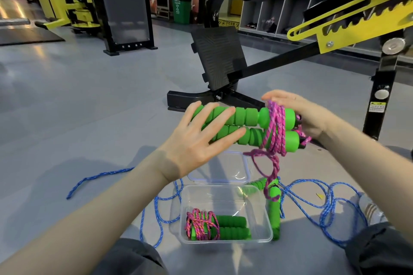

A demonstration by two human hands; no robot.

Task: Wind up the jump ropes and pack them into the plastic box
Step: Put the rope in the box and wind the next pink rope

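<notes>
**Head view: pink jump rope part-wound, held above the plastic box**

I find the pair of green foam handles (248, 116) held in the air, beyond and above the plastic box (225, 188) on the floor. My left hand (196, 140) lies flat against them with fingers straight and spread, clamping nothing. My right hand (304, 114) arches over the capped ends and the pink rope (276, 127); I cannot tell whether it grips.

The handles sit side by side. Their long axis runs left to right, dipping slightly at the right. The rope ends point right and the free ends point left. Coils wrap both handles near the right end, and a loose tail (268, 165) hangs toward the floor.

In my judgement, winding is unfinished. The handles should stay pressed parallel, each turn laid snug beside the last, and the tail tucked under a coil before lowering.

A wound bundle (214, 224) already lies in the near part of the box, its axis also left to right. The far part looks free. The blue jump rope (324, 205) lies unwound around the box, and the lid (223, 172) lies just beyond it.
</notes>
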